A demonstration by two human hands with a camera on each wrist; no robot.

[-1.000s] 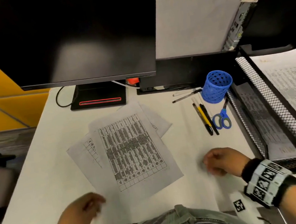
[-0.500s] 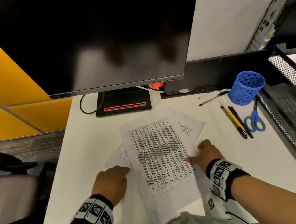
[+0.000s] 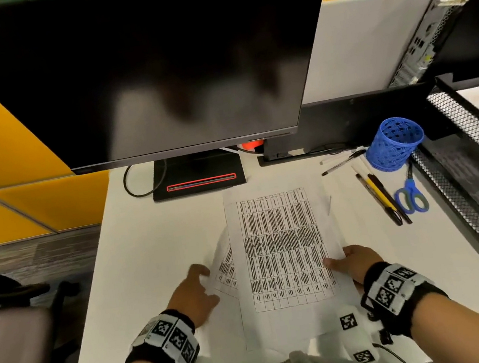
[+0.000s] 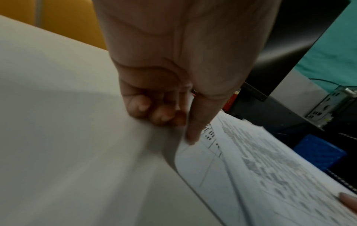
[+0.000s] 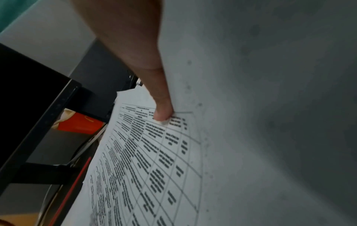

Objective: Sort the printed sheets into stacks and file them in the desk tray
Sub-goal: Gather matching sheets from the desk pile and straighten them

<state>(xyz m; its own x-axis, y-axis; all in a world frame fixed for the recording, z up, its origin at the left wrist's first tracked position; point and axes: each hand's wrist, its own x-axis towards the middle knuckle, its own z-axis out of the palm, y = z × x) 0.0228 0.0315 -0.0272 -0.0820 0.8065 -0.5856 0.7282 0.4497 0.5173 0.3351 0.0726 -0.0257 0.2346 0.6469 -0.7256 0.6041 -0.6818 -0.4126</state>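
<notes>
Both hands pinch white printed table sheets (image 3: 282, 246) on white worktop (image 3: 149, 250): left hand (image 3: 194, 293) at left edge, right hand (image 3: 354, 263) at right edge.

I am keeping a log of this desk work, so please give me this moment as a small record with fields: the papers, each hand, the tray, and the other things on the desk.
papers: printed sheets overlapping on the white desk, top one a dense table
left hand: pinches the left edge of the lower sheets
right hand: thumb on top sheet's right edge, fingers hidden under it
tray: black mesh desk tray at right, already holds paper
other things: blue pen cup, blue scissors, pens, dark monitor
</notes>
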